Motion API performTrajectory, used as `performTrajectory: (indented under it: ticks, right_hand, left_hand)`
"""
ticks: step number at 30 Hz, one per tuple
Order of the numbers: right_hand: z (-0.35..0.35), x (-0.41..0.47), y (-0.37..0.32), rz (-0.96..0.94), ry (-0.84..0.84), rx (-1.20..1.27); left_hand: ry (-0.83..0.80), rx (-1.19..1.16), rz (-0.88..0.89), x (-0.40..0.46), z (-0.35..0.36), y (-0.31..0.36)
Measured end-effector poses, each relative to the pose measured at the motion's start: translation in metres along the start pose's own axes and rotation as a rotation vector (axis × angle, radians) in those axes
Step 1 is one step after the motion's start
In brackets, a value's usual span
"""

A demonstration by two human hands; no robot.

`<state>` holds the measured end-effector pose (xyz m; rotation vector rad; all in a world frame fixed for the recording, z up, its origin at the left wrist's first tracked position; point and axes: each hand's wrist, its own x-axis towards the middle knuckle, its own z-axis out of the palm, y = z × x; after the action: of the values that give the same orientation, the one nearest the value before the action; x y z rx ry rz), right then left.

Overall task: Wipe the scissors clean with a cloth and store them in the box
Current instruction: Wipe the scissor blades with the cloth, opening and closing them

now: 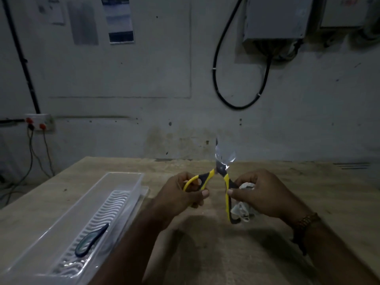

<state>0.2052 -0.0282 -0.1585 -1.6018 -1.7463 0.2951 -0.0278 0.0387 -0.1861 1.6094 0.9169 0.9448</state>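
I hold a pair of yellow-and-black scissors (pixel 221 171) above the wooden table, blades spread apart and pointing up and away. My left hand (pixel 185 192) grips the left handle loop. My right hand (pixel 261 194) grips the right handle and also has a crumpled white cloth (pixel 243 210) bunched in its palm. The shiny blades catch the light near the table's far edge. A clear plastic box (pixel 115 194) lies open at the left, with a ribbed white insert inside it.
A dark teal curved tool (pixel 90 240) lies on the ribbed insert in the box. The wooden table (pixel 205 243) runs up to a grey wall. On that wall are a switch socket (pixel 39 122) with cords at left and black cables at upper right.
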Motion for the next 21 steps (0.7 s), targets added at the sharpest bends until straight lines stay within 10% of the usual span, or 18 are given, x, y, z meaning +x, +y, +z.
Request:
performTrajectory:
  ticks: [6,13,21]
  right_hand:
    - [-0.002,-0.003,-0.006,-0.042,-0.091,-0.075]
    - [0.01,-0.003,-0.015,-0.03,-0.169,0.015]
    - [-0.004,-0.006,-0.013,0.198,0.131,0.317]
  left_hand:
    - [-0.029,0.383,0.148,-0.001,0.0,0.01]
    - [-0.005,0.297,0.183,-0.004,0.017,0.008]
    - [0.116,0.262,0.106,-0.003,0.012,0.002]
